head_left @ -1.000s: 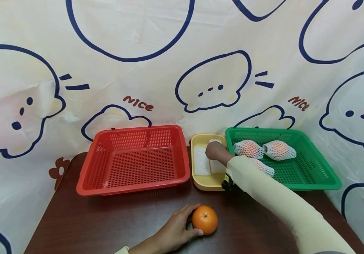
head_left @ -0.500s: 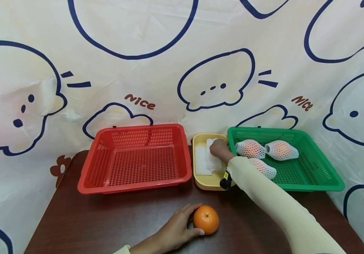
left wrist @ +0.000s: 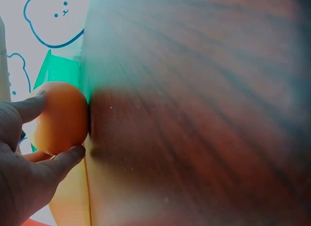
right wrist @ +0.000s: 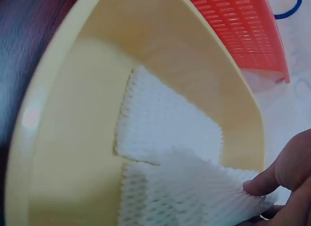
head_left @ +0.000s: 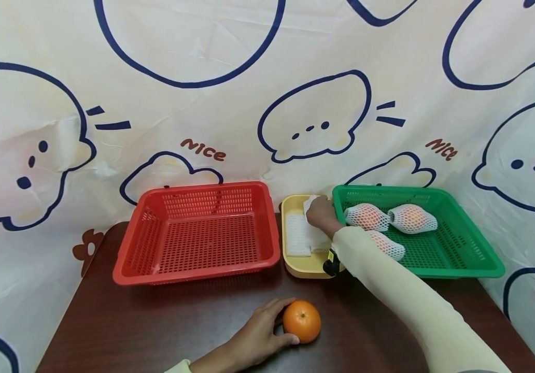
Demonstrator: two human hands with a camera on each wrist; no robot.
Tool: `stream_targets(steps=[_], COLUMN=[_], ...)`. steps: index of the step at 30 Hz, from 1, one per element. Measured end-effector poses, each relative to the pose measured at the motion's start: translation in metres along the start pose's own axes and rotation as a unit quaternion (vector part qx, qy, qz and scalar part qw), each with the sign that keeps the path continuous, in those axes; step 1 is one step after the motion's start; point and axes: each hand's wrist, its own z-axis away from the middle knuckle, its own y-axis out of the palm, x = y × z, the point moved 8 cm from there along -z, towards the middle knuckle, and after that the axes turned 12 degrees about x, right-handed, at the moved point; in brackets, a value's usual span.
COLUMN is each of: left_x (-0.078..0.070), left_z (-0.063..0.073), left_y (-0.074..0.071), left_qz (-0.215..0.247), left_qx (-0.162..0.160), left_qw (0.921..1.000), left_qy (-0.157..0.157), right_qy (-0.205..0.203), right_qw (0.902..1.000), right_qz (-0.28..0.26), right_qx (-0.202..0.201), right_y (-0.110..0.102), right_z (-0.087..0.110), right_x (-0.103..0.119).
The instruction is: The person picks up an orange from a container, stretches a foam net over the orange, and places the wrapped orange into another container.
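Observation:
An orange (head_left: 302,321) rests on the dark table, and my left hand (head_left: 260,334) holds it from the left side. In the left wrist view the thumb and fingers lie around the orange (left wrist: 62,118). My right hand (head_left: 322,213) is over the yellow bin (head_left: 307,269). Between thumb and fingers it pinches one end of a white foam net sleeve (right wrist: 194,192), which is lifted at that end. Another foam net sleeve (right wrist: 163,119) lies flat in the bin beside it. In the right wrist view, part of my right hand (right wrist: 291,182) is cut off by the frame edge.
A red basket (head_left: 197,269) stands left of the bin. To the right is a green basket (head_left: 454,272) with several net-wrapped fruits (head_left: 412,218), partly behind my right sleeve (head_left: 389,290). A printed curtain (head_left: 230,119) hangs behind the table (head_left: 165,321).
My right hand has taken hold of the foam sleeve's far end and raised it slightly, drawing it up from the bin. The left hand and orange have stayed in place.

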Motion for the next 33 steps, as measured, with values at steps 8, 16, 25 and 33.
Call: stream_targets(steps=[8,16,25,33], left_x=[-0.001,-0.001,-0.002,-0.025], left_z=[-0.002,-0.002,-0.003,0.004], left_y=[-0.001,-0.001,-0.005,-0.027], left_qz=[-0.021,-0.053,-0.067,-0.053], left_qx=[-0.007,-0.004,-0.01,-0.048], left_qw=[0.9997,0.9984,0.9975,0.997], left_qy=[-0.005,-0.022,-0.018,0.031], right_qy=[0.024,0.011,-0.048,-0.102], right_qw=[0.9938,0.965,0.9222,0.899], right_qz=[-0.109,-0.257,-0.381,-0.424], right_qx=[-0.007,0.054,0.048,0.046], right_y=[-0.017,-0.025,-0.037,-0.04], right_z=[0.007,0.024,0.046,0.082], right_x=[-0.004,-0.008,-0.01,-0.007])
